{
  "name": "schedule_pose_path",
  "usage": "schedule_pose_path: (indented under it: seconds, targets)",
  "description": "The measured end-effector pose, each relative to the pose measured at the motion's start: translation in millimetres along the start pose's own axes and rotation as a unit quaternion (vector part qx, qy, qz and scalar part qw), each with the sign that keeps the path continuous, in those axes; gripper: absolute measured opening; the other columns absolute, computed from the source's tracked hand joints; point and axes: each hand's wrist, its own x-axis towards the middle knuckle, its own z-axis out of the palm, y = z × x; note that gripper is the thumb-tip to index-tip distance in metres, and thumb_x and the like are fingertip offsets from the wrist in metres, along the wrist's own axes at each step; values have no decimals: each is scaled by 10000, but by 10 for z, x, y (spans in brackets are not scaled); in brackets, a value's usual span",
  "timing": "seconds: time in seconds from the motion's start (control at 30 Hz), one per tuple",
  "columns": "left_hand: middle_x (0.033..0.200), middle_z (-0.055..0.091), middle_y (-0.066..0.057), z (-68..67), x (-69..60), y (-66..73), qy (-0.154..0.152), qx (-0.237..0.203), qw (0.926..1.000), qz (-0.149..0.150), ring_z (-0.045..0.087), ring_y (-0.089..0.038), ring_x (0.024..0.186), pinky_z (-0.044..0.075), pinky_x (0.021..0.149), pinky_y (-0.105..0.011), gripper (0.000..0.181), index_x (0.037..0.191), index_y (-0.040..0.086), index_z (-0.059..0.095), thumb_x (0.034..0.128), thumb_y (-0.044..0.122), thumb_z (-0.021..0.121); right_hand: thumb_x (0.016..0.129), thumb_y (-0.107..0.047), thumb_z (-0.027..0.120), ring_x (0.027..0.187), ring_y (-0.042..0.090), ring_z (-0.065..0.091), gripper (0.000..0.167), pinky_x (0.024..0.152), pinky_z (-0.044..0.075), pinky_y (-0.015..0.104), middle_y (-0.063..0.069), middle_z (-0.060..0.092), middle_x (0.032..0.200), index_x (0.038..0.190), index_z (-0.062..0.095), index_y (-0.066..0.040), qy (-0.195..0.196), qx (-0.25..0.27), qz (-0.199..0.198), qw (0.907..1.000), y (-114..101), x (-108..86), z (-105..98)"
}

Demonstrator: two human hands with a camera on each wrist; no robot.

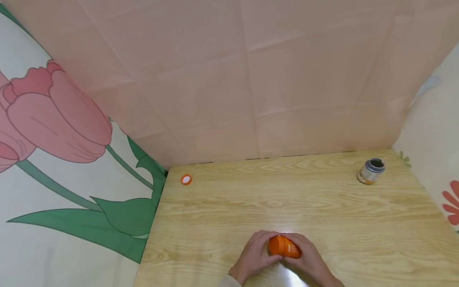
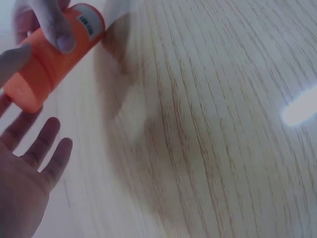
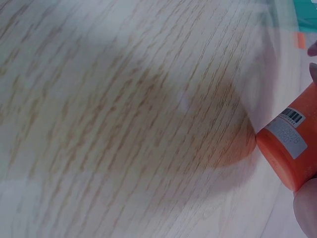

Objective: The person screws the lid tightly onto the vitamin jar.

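An orange bottle [image 1: 285, 247] with a pale label is held low over the wooden table, tilted on its side, between both hands. My left hand [image 1: 255, 255] pinches its capped end with thumb and index finger; in the left wrist view the other fingers of that hand [image 2: 29, 168] are spread away from it. Around the bottle's body my right hand [image 1: 309, 257] keeps a grip. A label with a barcode shows near the bottle's base [image 3: 290, 134] in the right wrist view, where most of the right hand is out of frame.
On the wooden table [image 1: 272, 191], a small orange lid [image 1: 186, 179] with a white inside lies at the back left. An uncapped dark-rimmed jar [image 1: 371, 171] with a label stands at the back right. Behind the table hangs a pinkish-brown cloth [image 1: 201, 87]; a tulip-printed panel [image 1: 64, 119] flanks the left side.
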Motion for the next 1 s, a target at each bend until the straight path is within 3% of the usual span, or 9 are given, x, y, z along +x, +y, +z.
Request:
schedule_pose_path:
  seconds: [0.13,0.3,0.4,0.57,0.63,0.73,0.9,1.0]
  targets:
    - [1314,628,62,-4,-7,-25,231,119,9982,535,565,-90,1175,471,1013,-259,568,1359,225,572,841,331,779,642,-283,925,992,51,582,620,815,501,251,-120,662,1151,1205,667,-296,-64,108,111,9999,-14,-8,-8]
    - [1322,624,55,-4,-3,-33,320,110,9971,683,566,-95,1180,468,1020,-259,582,1361,218,571,826,290,790,645,-306,922,1008,74,582,626,828,498,263,-100,663,1166,1213,660,-305,-178,110,287,9994,-24,4,-24]
    - [1332,612,69,-3,3,-17,158,62,9992,349,568,-85,1187,479,1018,-284,615,1391,236,534,840,380,766,647,-321,919,1007,88,583,636,817,499,255,-71,666,1177,1227,661,-280,-168,93,267,9995,-28,9,-35]
    - [1329,623,84,12,15,4,-216,-250,9977,-587,598,-23,1093,517,954,-280,685,1403,251,511,832,583,692,667,-356,901,1033,129,583,651,814,497,251,-31,656,1213,1258,652,-242,-325,107,395,9986,-38,22,-52]
    - [1324,630,85,18,21,2,-271,-389,9964,-704,602,-4,1052,523,928,-255,654,1386,251,529,840,575,687,672,-344,900,1034,125,584,638,816,498,248,-42,655,1208,1253,654,-248,-338,126,434,9984,-36,26,-52]
    - [1319,629,89,26,28,-9,-232,-388,9978,-477,605,-13,1098,514,950,-233,591,1375,262,534,857,485,714,662,-300,913,1004,87,583,628,801,500,239,-76,663,1177,1236,662,-257,-229,121,249,9994,-17,26,-43]
    - [1302,629,62,35,45,-28,31,-117,9991,412,594,-64,1197,478,1029,-235,541,1345,222,552,853,234,776,637,-233,926,960,14,572,619,780,496,228,-120,675,1132,1202,674,-269,68,44,-319,9995,24,18,-22]
    - [1319,610,52,38,50,-14,63,-36,9987,504,582,-70,1209,476,1038,-243,584,1363,201,534,840,250,789,627,-239,930,965,12,574,624,781,497,230,-106,683,1128,1199,679,-255,155,-24,-468,9988,33,14,-16]
